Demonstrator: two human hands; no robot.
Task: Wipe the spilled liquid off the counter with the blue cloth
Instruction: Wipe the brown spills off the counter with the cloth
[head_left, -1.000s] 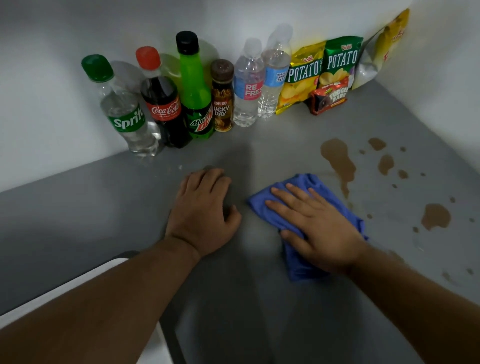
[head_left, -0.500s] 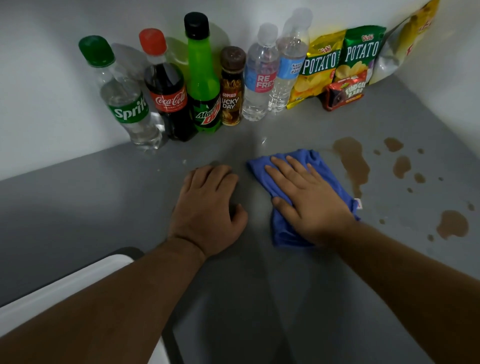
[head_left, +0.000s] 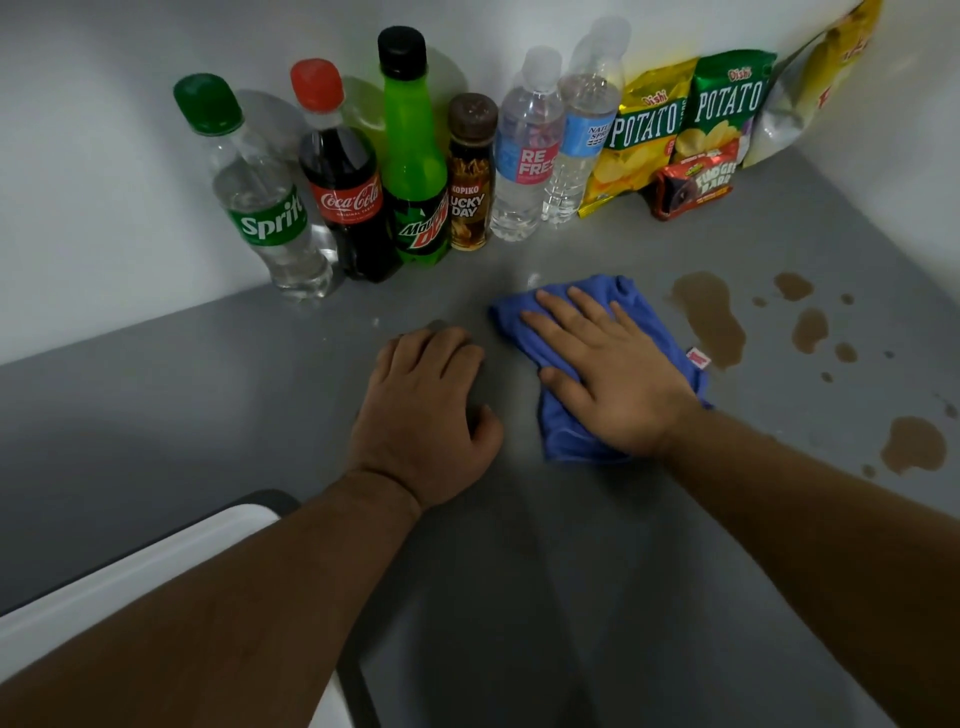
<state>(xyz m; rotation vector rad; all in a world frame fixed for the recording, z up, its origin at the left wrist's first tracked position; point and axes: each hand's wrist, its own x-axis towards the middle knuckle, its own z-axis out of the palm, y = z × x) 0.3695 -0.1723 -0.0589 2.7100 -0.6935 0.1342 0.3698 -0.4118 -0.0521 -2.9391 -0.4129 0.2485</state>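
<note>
Blue cloth (head_left: 563, 439) lies bunched on the grey counter (head_left: 519, 571) at frame centre, a bit right of middle. R hand (head_left: 618, 374) lies flat on it, fingers straight and spread, pressing, not clutching. L hand (head_left: 423, 415) rests palm down on bare counter just left of the cloth, fingers loosely bent, holding nothing. A small red tag (head_left: 697, 358) sticks out at the cloth's right edge; its print is too small to read.

Brown spill (head_left: 711, 317): a long streak just right of the cloth, nearly touching the tag, with smaller blots and drops further right and a bigger puddle (head_left: 911, 444) at the right edge.

Along the wall at top, left to right:
- Sprite btl (head_left: 265, 208), green cap
- Coca-Cola btl (head_left: 345, 192), red cap
- Mountain Dew btl (head_left: 415, 171), black cap
- small brown btl (head_left: 470, 182), "Kopiko Lucky Day"
- 2 water btls: one reads "REFRES" (head_left: 527, 156), the other (head_left: 584, 135) has a blue label, only partly legible
- yellow chip bag (head_left: 639, 140) and green chip bag (head_left: 727, 104), both "Oishi POTATO"
- red "Fudgee Barr" pack (head_left: 696, 182) in front of them
- big yellow/silver bag (head_left: 821, 83), top right corner, text cut off.

All of it stands well back from the cloth and spill. White rounded object (head_left: 130, 571) at lower left, partly behind the L forearm.
</note>
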